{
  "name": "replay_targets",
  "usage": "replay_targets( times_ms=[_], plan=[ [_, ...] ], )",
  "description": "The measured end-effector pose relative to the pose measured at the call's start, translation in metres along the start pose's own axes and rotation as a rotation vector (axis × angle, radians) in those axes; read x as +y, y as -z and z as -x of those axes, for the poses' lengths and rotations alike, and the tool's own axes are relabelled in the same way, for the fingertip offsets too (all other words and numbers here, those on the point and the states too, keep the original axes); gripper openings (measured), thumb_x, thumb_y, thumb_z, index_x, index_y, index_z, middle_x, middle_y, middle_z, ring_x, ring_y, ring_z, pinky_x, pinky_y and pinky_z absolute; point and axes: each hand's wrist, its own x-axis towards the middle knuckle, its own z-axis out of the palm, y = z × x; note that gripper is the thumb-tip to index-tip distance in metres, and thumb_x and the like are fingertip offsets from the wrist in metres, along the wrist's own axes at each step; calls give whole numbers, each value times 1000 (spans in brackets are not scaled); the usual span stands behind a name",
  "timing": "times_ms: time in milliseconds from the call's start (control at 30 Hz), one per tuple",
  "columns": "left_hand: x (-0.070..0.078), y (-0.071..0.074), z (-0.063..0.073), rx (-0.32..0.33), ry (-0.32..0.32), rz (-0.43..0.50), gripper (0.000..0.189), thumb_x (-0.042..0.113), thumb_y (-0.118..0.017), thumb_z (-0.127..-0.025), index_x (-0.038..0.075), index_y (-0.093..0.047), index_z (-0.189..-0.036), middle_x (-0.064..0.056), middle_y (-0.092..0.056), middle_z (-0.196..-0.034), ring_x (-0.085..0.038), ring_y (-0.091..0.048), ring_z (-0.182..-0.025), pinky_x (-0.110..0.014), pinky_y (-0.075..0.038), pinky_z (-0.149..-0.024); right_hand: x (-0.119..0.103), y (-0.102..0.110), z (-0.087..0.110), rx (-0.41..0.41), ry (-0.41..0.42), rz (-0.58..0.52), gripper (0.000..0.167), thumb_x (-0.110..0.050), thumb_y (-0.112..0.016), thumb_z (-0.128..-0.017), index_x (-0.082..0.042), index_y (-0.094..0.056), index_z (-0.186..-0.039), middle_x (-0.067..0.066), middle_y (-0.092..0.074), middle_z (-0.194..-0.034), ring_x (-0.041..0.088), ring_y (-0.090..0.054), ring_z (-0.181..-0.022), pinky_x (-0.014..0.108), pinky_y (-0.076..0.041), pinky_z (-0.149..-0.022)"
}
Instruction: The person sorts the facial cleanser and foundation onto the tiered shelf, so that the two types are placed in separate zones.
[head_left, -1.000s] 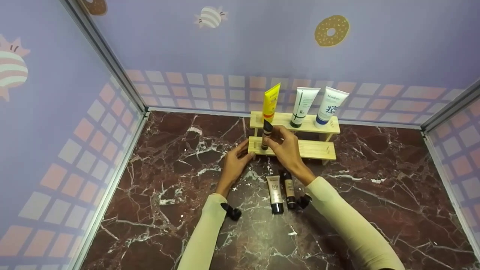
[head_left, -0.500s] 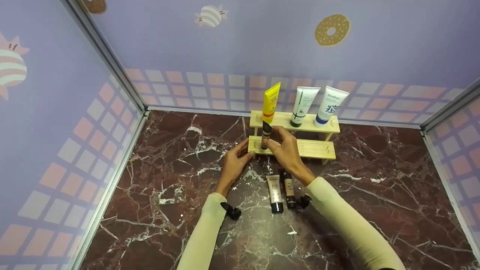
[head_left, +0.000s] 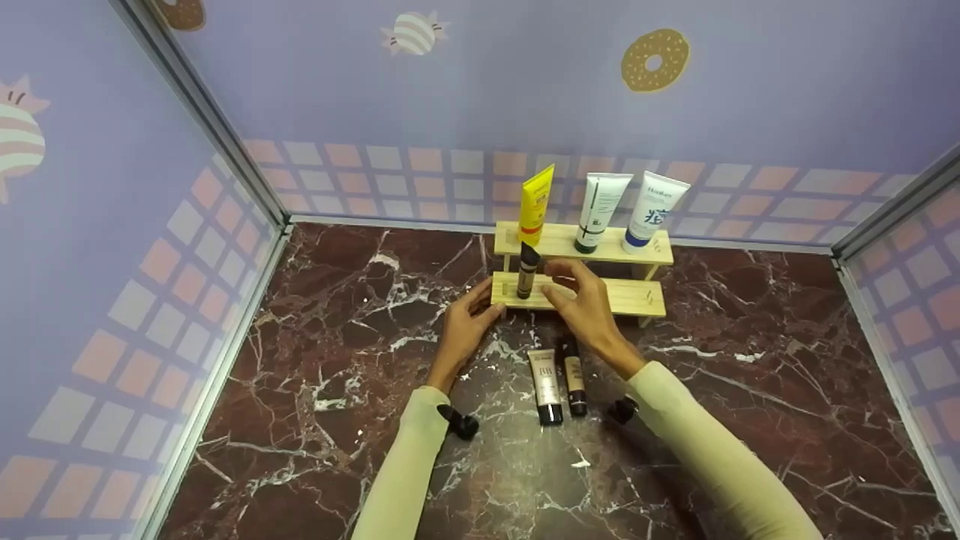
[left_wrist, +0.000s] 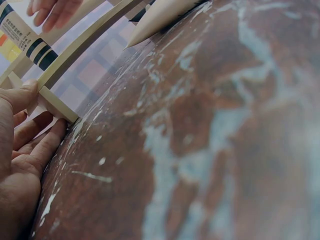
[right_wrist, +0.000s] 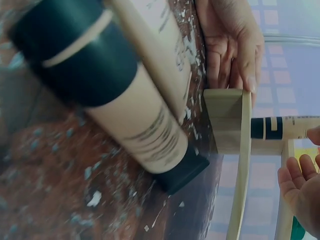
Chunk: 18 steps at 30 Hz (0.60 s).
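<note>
A dark-capped foundation tube [head_left: 526, 276] stands upright near the left end of the lower step of a two-step wooden rack [head_left: 626, 298]. My right hand [head_left: 589, 307] is just right of it, apart from it, with fingers loosely bent and nothing in them. At the rack's left end my left hand [head_left: 463, 330] holds the lower step, its thumb [left_wrist: 22, 96] on the plank's edge and its fingers [left_wrist: 42, 142] against the end support. On the upper step stand a yellow tube [head_left: 535, 206], a white tube with a green cap [head_left: 600, 210] and a white tube with a blue cap [head_left: 651, 211].
In front of the rack, a BB cream tube [head_left: 546, 386] and a beige tube with a black cap [head_left: 575, 382] lie side by side on the dark marbled tabletop [head_left: 360, 360]. Patterned panels [head_left: 442, 180] close off the back and both sides.
My right hand has let go of the foundation tube and drawn back a little to the right. The tube now stands by itself; my left hand stays at the rack's end.
</note>
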Motion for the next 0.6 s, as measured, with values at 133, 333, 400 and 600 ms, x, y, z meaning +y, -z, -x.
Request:
replay_targets(
  times_ms=[133, 333, 400, 600],
  plan=[
    [0, 0, 0, -4, -7, -10, 60, 11, -80, -103, 1, -59, -158, -20, -71, -143, -32, -70, -132, -42, -58, -110, 1, 9, 6, 22, -10, 6, 31, 14, -78, -95, 13, -70, -125, 30, -72, -120, 47, -70, -117, 54, -58, -110],
    [-2, 1, 0, -11, -18, -1, 60, 10, -80, -103, 0, -58, -158, -22, -70, -144, -36, -69, -133, -43, -58, -110, 2, 20, 15, 72, -23, -13, 30, 16, -76, -95, 14, -70, -125, 31, -72, -119, 47, -69, -117, 56, -57, -110],
    [-2, 1, 0, -11, -19, 5, 60, 9, -80, -103, -1, -58, -158, -23, -70, -144, -37, -69, -133, -44, -58, -111, 3, 24, 19, 84, -36, -17, 31, 17, -76, -95, 14, -69, -125, 32, -72, -120, 47, -69, -117, 57, -57, -110],
    [-1, -1, -1, -2, -8, 9, 59, 9, -81, -102, -1, -59, -157, -24, -70, -144, -37, -69, -133, -45, -57, -111, 9, 34, 31, 116, -107, 8, 30, 18, -74, -95, 17, -67, -124, 35, -70, -120, 54, -70, -117, 57, -58, -108]
  ],
)
